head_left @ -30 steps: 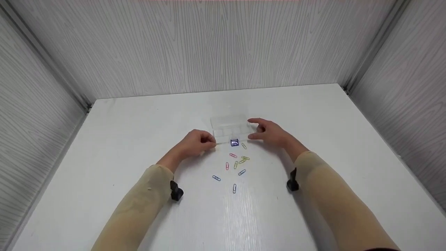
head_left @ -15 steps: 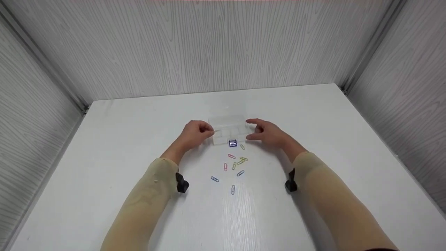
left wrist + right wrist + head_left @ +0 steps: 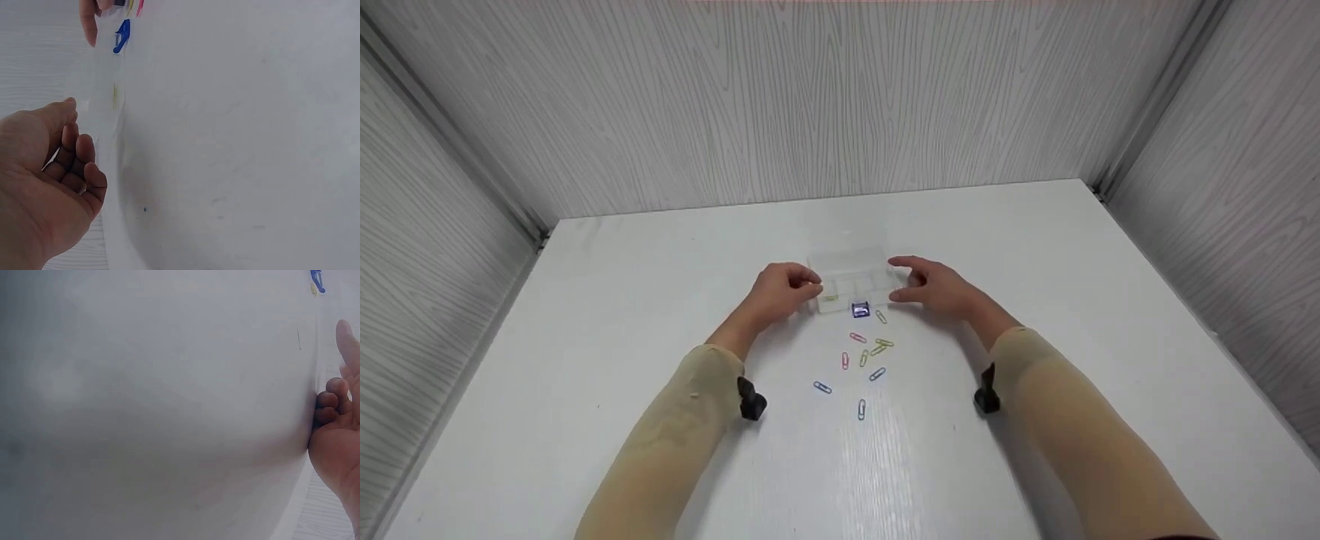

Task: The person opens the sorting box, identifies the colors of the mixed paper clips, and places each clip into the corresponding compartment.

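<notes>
A clear plastic compartment box [image 3: 859, 286] sits on the table with its lid tipped back and a blue latch [image 3: 860, 310] at its front. In the box's front left compartment lies a yellow paper clip [image 3: 829, 298]. My left hand [image 3: 786, 291] is beside the left end of the box, fingers loosely curled and nothing between them. At the other end, my right hand [image 3: 937, 285] grips the box between thumb and forefinger, its other fingers folded under. Just before the latch is a yellow paper clip [image 3: 881, 317].
Nearer me on the white table [image 3: 660, 435] lie several loose paper clips: pink [image 3: 845, 361], yellow [image 3: 863, 358] and blue [image 3: 823, 388]. A wood-grain panel [image 3: 810, 105] stands behind the table, with others at both sides.
My left hand moved from the box's front left corner up over its left compartment, let go of a yellow paper clip there and drew slightly back. My right hand stayed at the box.
</notes>
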Demonstrator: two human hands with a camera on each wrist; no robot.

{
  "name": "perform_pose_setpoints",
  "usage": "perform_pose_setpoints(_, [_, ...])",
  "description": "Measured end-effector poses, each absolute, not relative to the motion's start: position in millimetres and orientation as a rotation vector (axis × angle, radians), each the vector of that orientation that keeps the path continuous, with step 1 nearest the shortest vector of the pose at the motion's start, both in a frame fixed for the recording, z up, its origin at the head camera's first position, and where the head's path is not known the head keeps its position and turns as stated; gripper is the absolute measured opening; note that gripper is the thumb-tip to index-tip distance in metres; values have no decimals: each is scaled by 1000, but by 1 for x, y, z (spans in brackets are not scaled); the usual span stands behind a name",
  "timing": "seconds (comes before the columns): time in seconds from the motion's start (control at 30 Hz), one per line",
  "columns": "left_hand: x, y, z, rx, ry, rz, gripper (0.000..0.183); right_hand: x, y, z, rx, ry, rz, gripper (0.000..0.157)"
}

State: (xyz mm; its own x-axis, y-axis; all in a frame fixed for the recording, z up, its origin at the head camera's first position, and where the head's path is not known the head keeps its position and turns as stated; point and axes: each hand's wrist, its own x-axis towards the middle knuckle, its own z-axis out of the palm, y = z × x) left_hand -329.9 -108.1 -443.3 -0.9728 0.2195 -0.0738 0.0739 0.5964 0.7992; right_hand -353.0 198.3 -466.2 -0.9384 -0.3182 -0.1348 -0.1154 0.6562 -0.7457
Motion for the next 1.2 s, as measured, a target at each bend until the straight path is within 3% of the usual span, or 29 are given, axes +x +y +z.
perform_pose_setpoints(0.7, [-290, -89, -443, 552, 2544, 1330, 22, -353, 198, -462, -326, 2624, -1162, 65])
perform_pose_setpoints(1.2, [-280, -77, -452, 760, 2397, 1256, 22, -353, 198, -465, -373, 2609, -1151, 68])
